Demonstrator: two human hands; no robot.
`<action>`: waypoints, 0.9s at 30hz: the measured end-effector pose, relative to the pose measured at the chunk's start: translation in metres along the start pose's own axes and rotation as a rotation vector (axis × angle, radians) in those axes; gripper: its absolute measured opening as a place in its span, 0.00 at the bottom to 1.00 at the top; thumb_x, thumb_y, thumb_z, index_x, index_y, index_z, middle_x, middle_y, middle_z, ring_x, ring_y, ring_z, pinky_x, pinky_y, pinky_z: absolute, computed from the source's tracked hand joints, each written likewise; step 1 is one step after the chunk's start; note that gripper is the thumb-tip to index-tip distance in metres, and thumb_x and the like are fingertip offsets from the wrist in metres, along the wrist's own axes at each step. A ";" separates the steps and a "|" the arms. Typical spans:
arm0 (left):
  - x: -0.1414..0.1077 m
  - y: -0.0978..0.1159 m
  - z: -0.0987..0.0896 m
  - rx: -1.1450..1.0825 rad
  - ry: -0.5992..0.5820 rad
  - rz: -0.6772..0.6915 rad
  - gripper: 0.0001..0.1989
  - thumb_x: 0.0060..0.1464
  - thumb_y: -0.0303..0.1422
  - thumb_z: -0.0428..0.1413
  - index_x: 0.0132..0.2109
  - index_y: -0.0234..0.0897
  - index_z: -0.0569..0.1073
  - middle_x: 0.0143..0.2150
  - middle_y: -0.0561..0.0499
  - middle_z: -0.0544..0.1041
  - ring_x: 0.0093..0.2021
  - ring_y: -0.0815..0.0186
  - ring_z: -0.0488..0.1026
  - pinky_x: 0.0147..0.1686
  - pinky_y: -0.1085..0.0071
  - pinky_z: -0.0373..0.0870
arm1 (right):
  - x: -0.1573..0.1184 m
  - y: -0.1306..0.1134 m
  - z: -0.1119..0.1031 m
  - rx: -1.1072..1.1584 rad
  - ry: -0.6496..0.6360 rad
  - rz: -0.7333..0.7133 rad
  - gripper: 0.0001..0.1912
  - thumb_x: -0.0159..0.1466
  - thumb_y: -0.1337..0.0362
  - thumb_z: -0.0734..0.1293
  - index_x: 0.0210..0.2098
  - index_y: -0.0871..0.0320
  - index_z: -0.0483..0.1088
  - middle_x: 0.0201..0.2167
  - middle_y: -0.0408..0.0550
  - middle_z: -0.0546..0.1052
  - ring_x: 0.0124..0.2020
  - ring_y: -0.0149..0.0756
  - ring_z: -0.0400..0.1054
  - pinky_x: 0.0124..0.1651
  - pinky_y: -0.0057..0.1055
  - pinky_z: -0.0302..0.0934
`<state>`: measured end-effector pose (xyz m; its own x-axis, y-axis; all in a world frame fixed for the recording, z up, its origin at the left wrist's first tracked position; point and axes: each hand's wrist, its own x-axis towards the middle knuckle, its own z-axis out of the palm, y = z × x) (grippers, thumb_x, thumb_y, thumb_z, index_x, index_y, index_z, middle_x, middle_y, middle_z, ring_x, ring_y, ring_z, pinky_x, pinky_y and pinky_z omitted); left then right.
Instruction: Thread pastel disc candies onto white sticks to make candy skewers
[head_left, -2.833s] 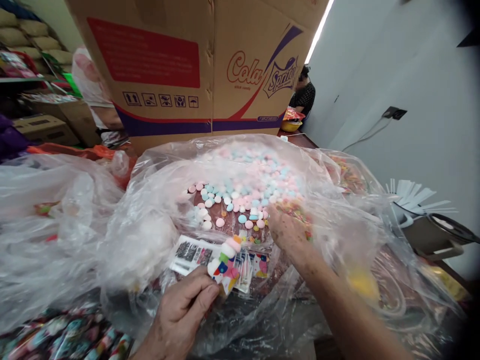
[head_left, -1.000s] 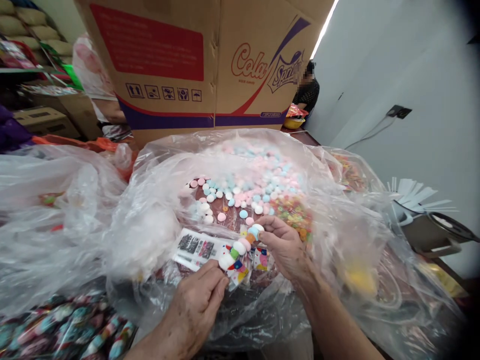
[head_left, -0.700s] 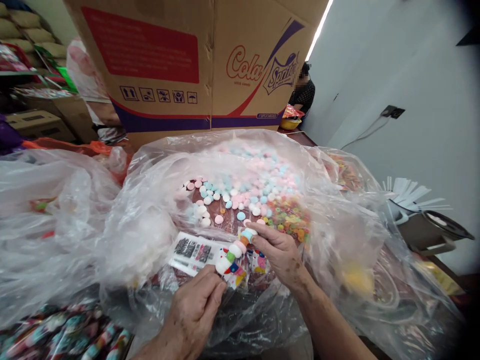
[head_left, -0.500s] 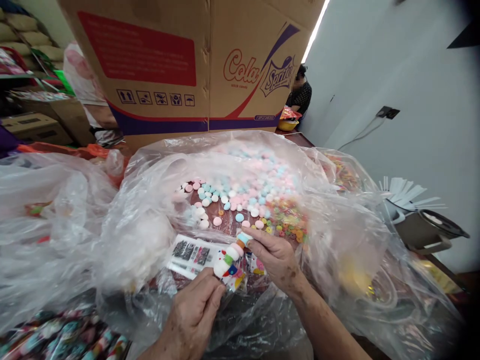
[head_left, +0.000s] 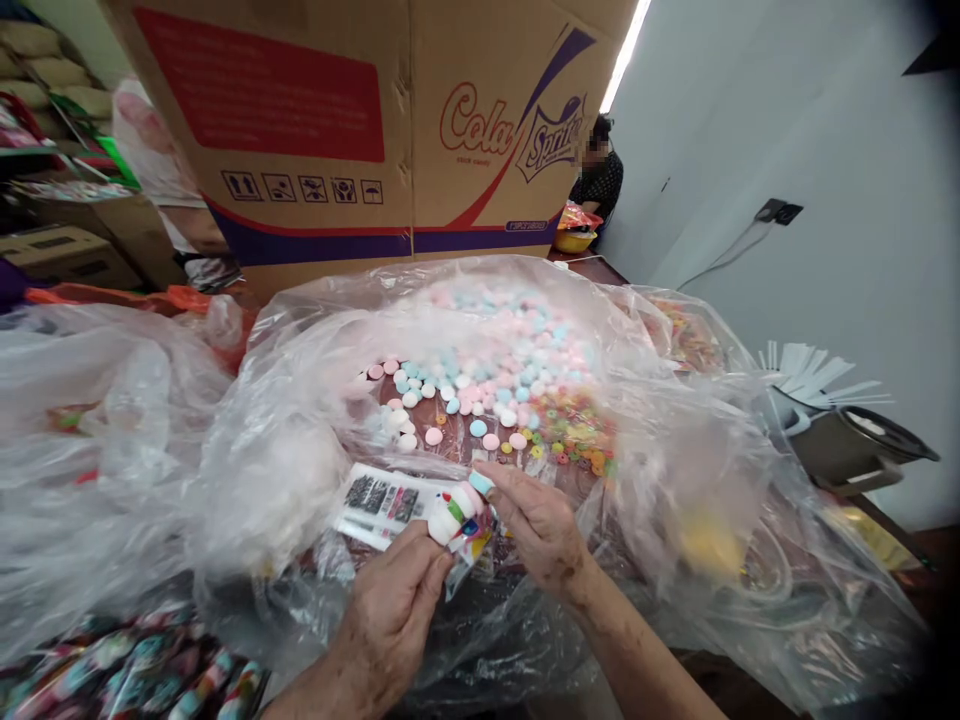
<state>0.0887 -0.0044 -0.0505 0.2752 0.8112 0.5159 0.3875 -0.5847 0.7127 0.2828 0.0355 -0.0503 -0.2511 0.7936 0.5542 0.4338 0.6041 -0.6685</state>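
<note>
A candy skewer (head_left: 454, 515), a short row of white, green, pink and pale blue sweets with a white snowman-like piece at its lower end, is held between my hands. My left hand (head_left: 394, 610) is closed round that lower end; any stick inside the fist is hidden. The thumb and fingers of my right hand (head_left: 540, 525) pinch the pale blue candy (head_left: 481, 483) at the upper end. Under the skewer lie a printed white packet (head_left: 382, 505) and colourful wrappers, partly covered by my hands. Just beyond are loose pink, blue and white candies (head_left: 491, 441).
Gummy rings (head_left: 577, 430) lie right of the loose candies. Clear plastic sheeting (head_left: 255, 510) surrounds the work spot. A large cardboard box (head_left: 300, 100) stands behind. Finished-looking skewers (head_left: 135, 665) pile up at lower left. A grey jug (head_left: 855, 445) is at right; a person (head_left: 604, 180) sits behind.
My right fingers have come slightly closer to my left hand, and the blue candy now sits against the pink one. The orange ring between them no longer shows. The view has shifted a little.
</note>
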 end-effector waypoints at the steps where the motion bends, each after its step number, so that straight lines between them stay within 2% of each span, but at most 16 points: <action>1: 0.000 0.000 0.001 -0.005 0.003 0.002 0.13 0.63 0.23 0.49 0.30 0.38 0.69 0.26 0.55 0.67 0.26 0.71 0.67 0.27 0.80 0.63 | 0.000 0.000 0.002 -0.002 0.007 0.001 0.18 0.73 0.63 0.58 0.57 0.53 0.72 0.49 0.49 0.80 0.48 0.36 0.76 0.51 0.30 0.72; 6: 0.002 0.000 0.006 -0.096 -0.018 -0.060 0.13 0.63 0.24 0.50 0.29 0.37 0.70 0.26 0.55 0.66 0.26 0.71 0.66 0.27 0.79 0.62 | 0.004 -0.003 0.000 0.031 -0.024 -0.016 0.20 0.74 0.63 0.55 0.60 0.54 0.69 0.51 0.52 0.79 0.50 0.36 0.75 0.52 0.30 0.70; 9: 0.005 0.000 0.007 -0.256 -0.054 -0.216 0.15 0.64 0.30 0.51 0.27 0.36 0.70 0.25 0.55 0.65 0.26 0.71 0.64 0.27 0.77 0.59 | 0.009 -0.008 -0.007 0.124 -0.058 0.045 0.20 0.73 0.63 0.57 0.62 0.52 0.66 0.56 0.51 0.76 0.56 0.36 0.71 0.59 0.33 0.66; 11: 0.007 0.000 0.008 -0.450 -0.075 -0.375 0.18 0.64 0.36 0.53 0.26 0.36 0.70 0.25 0.55 0.65 0.26 0.70 0.62 0.28 0.76 0.58 | 0.011 -0.011 -0.009 0.263 0.002 0.157 0.22 0.73 0.60 0.57 0.65 0.50 0.60 0.61 0.51 0.71 0.59 0.38 0.68 0.60 0.36 0.65; 12: 0.009 0.000 0.009 -0.571 -0.064 -0.461 0.18 0.63 0.39 0.55 0.26 0.36 0.70 0.24 0.55 0.66 0.26 0.70 0.61 0.27 0.75 0.58 | 0.010 -0.013 -0.008 0.338 0.074 0.225 0.23 0.73 0.59 0.57 0.66 0.50 0.58 0.62 0.51 0.69 0.58 0.38 0.69 0.58 0.38 0.67; 14: 0.013 0.001 0.012 -0.804 -0.001 -0.625 0.19 0.58 0.45 0.59 0.27 0.35 0.72 0.24 0.55 0.67 0.26 0.70 0.60 0.27 0.76 0.57 | 0.005 -0.019 -0.002 0.438 0.216 0.372 0.20 0.73 0.56 0.57 0.62 0.52 0.61 0.59 0.53 0.72 0.50 0.38 0.74 0.51 0.37 0.71; 16: 0.016 0.002 0.015 -0.950 0.093 -0.733 0.19 0.52 0.47 0.64 0.28 0.35 0.73 0.24 0.55 0.68 0.26 0.71 0.60 0.27 0.76 0.59 | -0.005 -0.026 0.009 0.477 0.233 0.483 0.14 0.71 0.56 0.59 0.52 0.55 0.67 0.48 0.51 0.78 0.41 0.36 0.75 0.45 0.33 0.71; 19: 0.019 0.006 0.021 -0.985 0.174 -0.745 0.19 0.48 0.45 0.67 0.27 0.35 0.74 0.25 0.55 0.69 0.28 0.71 0.62 0.30 0.76 0.62 | -0.022 -0.038 0.030 0.530 0.056 0.508 0.08 0.69 0.59 0.62 0.41 0.56 0.68 0.36 0.46 0.77 0.36 0.33 0.72 0.42 0.29 0.69; 21: 0.021 0.009 0.026 -0.963 0.180 -0.716 0.18 0.49 0.45 0.67 0.27 0.34 0.74 0.25 0.55 0.70 0.28 0.71 0.63 0.30 0.77 0.62 | -0.030 -0.043 0.042 0.521 0.022 0.494 0.08 0.68 0.58 0.63 0.36 0.56 0.67 0.32 0.43 0.75 0.34 0.33 0.70 0.39 0.27 0.67; 24: 0.021 0.011 0.031 -0.942 0.167 -0.688 0.18 0.50 0.44 0.67 0.27 0.34 0.75 0.25 0.55 0.70 0.28 0.71 0.63 0.30 0.77 0.63 | -0.032 -0.046 0.049 0.469 0.097 0.508 0.12 0.67 0.56 0.62 0.32 0.56 0.66 0.28 0.42 0.73 0.30 0.32 0.67 0.34 0.26 0.64; 27: 0.021 0.009 0.027 -0.949 0.132 -0.653 0.16 0.52 0.43 0.66 0.28 0.35 0.77 0.25 0.55 0.72 0.27 0.71 0.65 0.29 0.77 0.63 | -0.030 -0.042 0.038 0.463 0.194 0.539 0.15 0.68 0.53 0.61 0.32 0.56 0.67 0.25 0.42 0.71 0.27 0.31 0.65 0.31 0.26 0.62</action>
<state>0.1220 0.0075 -0.0462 0.1504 0.9857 -0.0755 -0.4096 0.1317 0.9027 0.2393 -0.0109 -0.0578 0.0698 0.9879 0.1384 0.0335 0.1363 -0.9901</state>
